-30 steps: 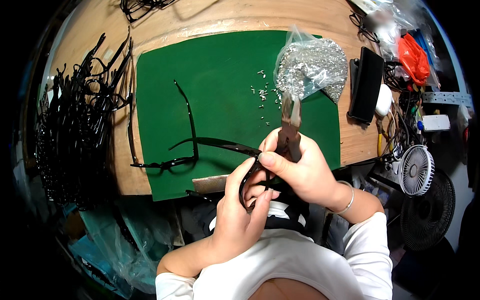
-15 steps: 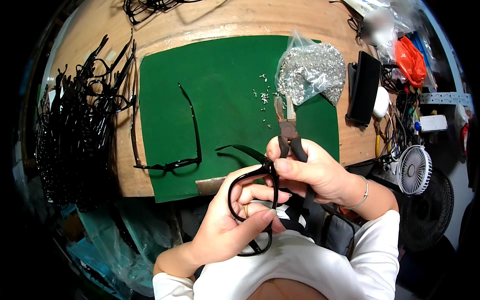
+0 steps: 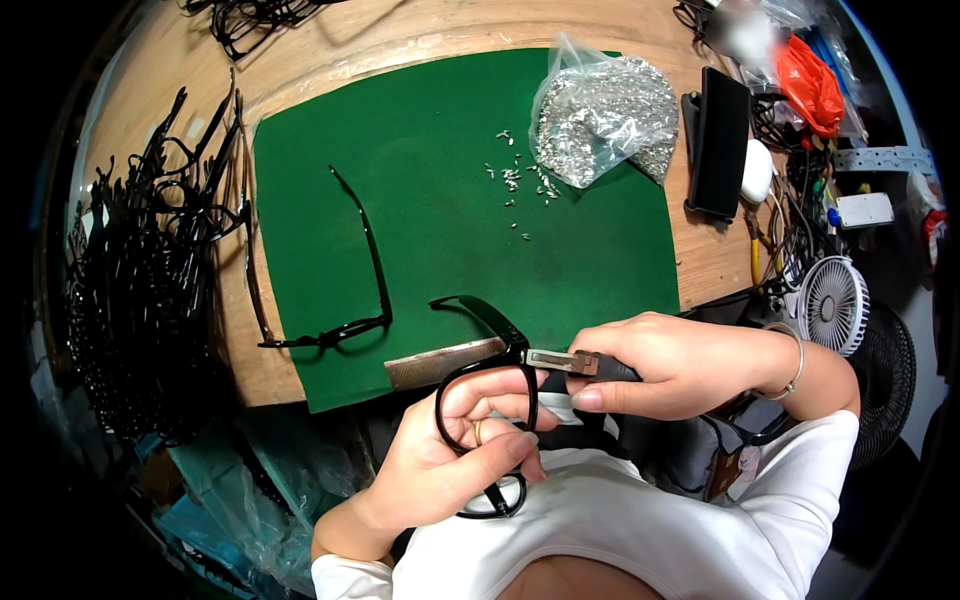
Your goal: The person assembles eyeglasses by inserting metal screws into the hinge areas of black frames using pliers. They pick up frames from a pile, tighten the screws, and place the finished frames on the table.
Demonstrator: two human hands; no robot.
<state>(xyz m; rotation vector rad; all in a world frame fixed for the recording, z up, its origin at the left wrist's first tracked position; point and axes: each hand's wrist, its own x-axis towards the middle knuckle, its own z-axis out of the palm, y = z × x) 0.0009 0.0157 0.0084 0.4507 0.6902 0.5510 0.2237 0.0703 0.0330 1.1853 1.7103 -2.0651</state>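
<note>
Head view: left hand [image 3: 425,462] grips black eyeglass frame [image 3: 532,388] by its rim over near edge of green mat [image 3: 440,200]; right hand [image 3: 668,368], to its right, closed around pliers [image 3: 584,364], jaw tips at frame's far hinge corner, bite indeterminable.

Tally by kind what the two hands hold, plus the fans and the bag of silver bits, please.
Glasses, in the left hand: 1 pair
Pliers, in the right hand: 1
Fans, a white one and a black one: 2
Bag of silver bits: 1
Total: 5
</note>
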